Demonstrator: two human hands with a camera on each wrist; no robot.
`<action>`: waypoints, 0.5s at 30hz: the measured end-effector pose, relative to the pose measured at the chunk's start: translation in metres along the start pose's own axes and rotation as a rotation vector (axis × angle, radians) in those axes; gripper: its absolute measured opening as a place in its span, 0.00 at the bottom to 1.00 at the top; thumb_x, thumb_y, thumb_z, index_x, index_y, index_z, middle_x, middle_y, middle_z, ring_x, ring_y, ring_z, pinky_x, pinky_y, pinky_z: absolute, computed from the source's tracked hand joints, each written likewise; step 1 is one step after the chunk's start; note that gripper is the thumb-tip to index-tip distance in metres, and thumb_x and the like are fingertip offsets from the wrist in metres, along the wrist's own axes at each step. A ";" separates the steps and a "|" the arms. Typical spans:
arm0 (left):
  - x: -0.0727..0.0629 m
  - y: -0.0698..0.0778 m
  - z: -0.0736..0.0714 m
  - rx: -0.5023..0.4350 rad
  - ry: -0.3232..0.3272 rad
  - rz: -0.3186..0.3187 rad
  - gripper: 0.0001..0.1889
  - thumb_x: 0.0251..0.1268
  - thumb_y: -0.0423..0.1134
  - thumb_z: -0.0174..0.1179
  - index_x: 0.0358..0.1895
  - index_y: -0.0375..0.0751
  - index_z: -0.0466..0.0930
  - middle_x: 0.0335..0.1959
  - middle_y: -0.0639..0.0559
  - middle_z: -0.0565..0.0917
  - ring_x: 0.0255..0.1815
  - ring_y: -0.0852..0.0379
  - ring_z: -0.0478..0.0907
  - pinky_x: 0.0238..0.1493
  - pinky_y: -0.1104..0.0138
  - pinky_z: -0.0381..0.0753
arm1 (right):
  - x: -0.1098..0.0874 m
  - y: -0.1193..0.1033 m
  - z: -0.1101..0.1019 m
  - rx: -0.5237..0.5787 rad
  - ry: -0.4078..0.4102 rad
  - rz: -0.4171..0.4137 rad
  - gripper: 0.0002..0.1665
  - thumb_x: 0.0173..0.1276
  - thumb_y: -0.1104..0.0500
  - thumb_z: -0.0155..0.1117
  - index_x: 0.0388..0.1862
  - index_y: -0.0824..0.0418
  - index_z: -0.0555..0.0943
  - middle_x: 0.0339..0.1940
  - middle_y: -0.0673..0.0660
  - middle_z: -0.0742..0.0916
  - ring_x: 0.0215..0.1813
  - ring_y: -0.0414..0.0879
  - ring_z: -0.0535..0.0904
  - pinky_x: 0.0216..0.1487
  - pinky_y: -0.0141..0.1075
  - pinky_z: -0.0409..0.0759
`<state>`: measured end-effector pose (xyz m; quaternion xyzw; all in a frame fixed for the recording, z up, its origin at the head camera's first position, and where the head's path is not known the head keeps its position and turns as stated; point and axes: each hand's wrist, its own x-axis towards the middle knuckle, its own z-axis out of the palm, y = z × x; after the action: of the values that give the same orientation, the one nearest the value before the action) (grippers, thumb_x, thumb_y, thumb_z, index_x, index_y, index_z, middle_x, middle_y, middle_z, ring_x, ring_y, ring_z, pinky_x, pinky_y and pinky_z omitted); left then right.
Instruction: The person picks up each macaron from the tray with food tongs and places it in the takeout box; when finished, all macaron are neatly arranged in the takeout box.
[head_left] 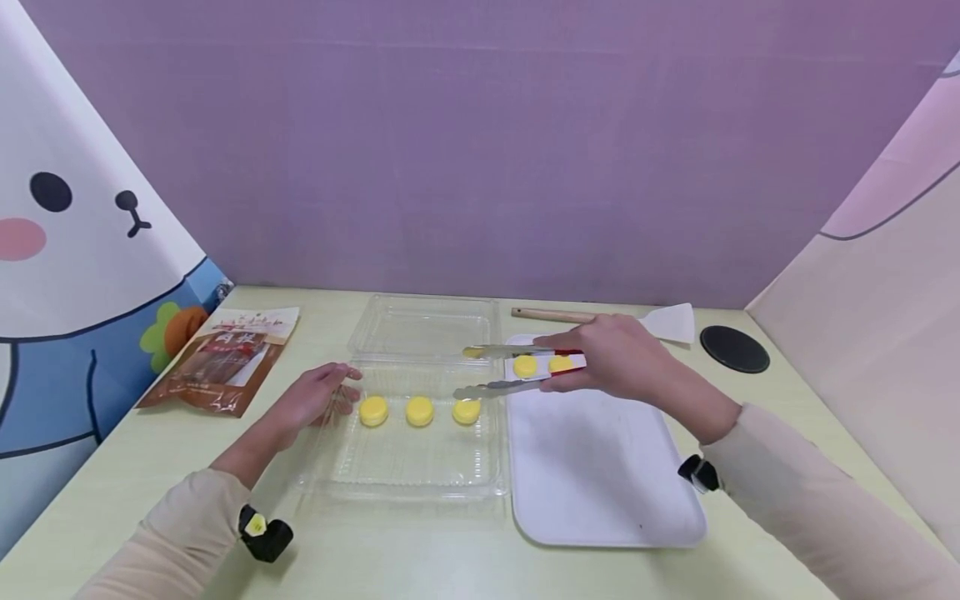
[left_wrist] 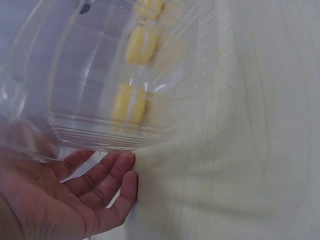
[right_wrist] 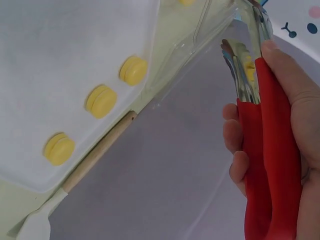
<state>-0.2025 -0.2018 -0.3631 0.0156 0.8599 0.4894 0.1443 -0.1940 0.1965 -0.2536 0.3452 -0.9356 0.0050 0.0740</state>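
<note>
My right hand grips red-handled metal tongs, whose tips stand apart near the right-hand yellow macaron in a clear plastic container. Two more yellow macarons sit to its left in a row. My left hand is at the container's left side, its fingers loosely bent with the fingertips right at the plastic wall in the left wrist view. Under the tongs lies a white tray; three yellow macarons rest along its far edge in the right wrist view.
The container's clear lid lies folded back behind it. A brown-and-white food packet is on the left. Behind the tray lies a white spatula with a wooden handle, and a black disc is at the right. A purple wall stands behind.
</note>
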 end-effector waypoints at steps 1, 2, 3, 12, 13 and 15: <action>0.000 0.000 0.000 0.001 0.001 -0.002 0.29 0.87 0.50 0.30 0.69 0.30 0.68 0.58 0.32 0.82 0.48 0.48 0.84 0.36 0.61 0.77 | -0.002 0.001 0.000 0.009 0.007 0.005 0.33 0.57 0.38 0.78 0.58 0.52 0.88 0.23 0.43 0.85 0.22 0.37 0.71 0.24 0.34 0.66; 0.000 0.000 0.000 0.000 0.002 -0.003 0.29 0.87 0.50 0.30 0.68 0.29 0.68 0.58 0.32 0.82 0.47 0.48 0.84 0.36 0.61 0.77 | -0.004 0.003 0.001 0.020 0.021 0.008 0.33 0.56 0.38 0.79 0.58 0.53 0.88 0.24 0.43 0.85 0.22 0.37 0.70 0.24 0.34 0.66; 0.000 0.000 0.000 0.000 0.004 -0.003 0.29 0.87 0.50 0.30 0.68 0.29 0.68 0.57 0.32 0.82 0.47 0.48 0.84 0.36 0.61 0.77 | -0.005 0.005 0.002 0.032 0.039 0.011 0.33 0.56 0.39 0.79 0.57 0.53 0.88 0.25 0.44 0.86 0.22 0.37 0.70 0.24 0.34 0.66; 0.000 0.001 0.001 0.011 0.011 -0.014 0.28 0.87 0.50 0.30 0.68 0.30 0.68 0.58 0.33 0.82 0.47 0.49 0.84 0.36 0.61 0.77 | -0.023 0.020 0.005 0.145 0.146 0.073 0.34 0.55 0.41 0.81 0.58 0.53 0.87 0.22 0.42 0.83 0.20 0.35 0.68 0.24 0.36 0.65; 0.000 0.001 0.001 0.012 0.011 -0.016 0.29 0.87 0.50 0.30 0.69 0.30 0.68 0.58 0.33 0.82 0.47 0.49 0.84 0.36 0.61 0.77 | -0.025 0.022 0.006 0.151 0.150 0.082 0.34 0.55 0.41 0.81 0.59 0.53 0.87 0.23 0.41 0.84 0.21 0.36 0.69 0.25 0.36 0.66; 0.000 0.001 0.001 0.014 0.010 -0.018 0.29 0.87 0.50 0.30 0.69 0.30 0.68 0.58 0.33 0.82 0.47 0.49 0.84 0.37 0.61 0.77 | -0.030 0.026 0.006 0.157 0.150 0.104 0.35 0.54 0.42 0.82 0.59 0.53 0.87 0.26 0.42 0.85 0.23 0.36 0.71 0.26 0.36 0.68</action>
<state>-0.2026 -0.2004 -0.3628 0.0064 0.8641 0.4822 0.1442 -0.1893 0.2351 -0.2623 0.2994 -0.9408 0.1079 0.1163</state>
